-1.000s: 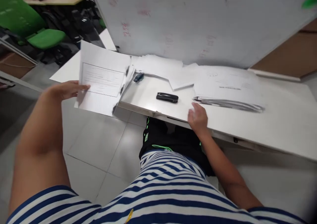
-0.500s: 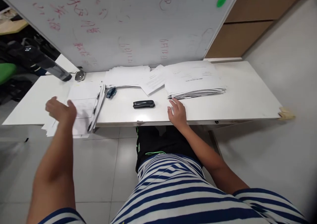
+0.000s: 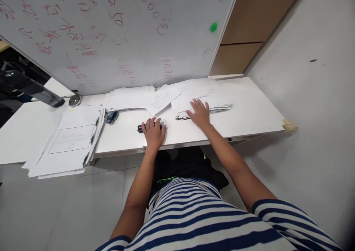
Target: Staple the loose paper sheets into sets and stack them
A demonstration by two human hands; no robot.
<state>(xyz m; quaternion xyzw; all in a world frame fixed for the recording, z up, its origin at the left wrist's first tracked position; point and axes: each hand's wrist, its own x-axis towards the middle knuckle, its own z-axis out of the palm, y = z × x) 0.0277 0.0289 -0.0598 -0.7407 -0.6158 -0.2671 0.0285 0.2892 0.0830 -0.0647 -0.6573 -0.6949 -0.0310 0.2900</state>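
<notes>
My left hand (image 3: 153, 134) lies over a black stapler (image 3: 140, 128), fingers spread across its top and thumb apart at its right end. Most of the stapler is covered by that hand, and I see no closed grip on it. Flat and open, my right hand (image 3: 200, 114) rests on the front part of a thick stack of printed papers (image 3: 219, 91). A loose printed sheet (image 3: 162, 100) leans out at an angle from the left side of that stack.
Another paper pile (image 3: 126, 97) lies against the whiteboard (image 3: 111, 69). At left, clipped papers (image 3: 70, 141) overhang the front edge of the white table (image 3: 255, 110). Near them are a small dark blue object (image 3: 112, 117), a round metal item (image 3: 74, 100) and a dark bottle (image 3: 33, 90).
My left hand has come right from the papers at the left onto the stapler. My right hand has moved forward from the stack's front edge onto its top. The view has shifted right.
</notes>
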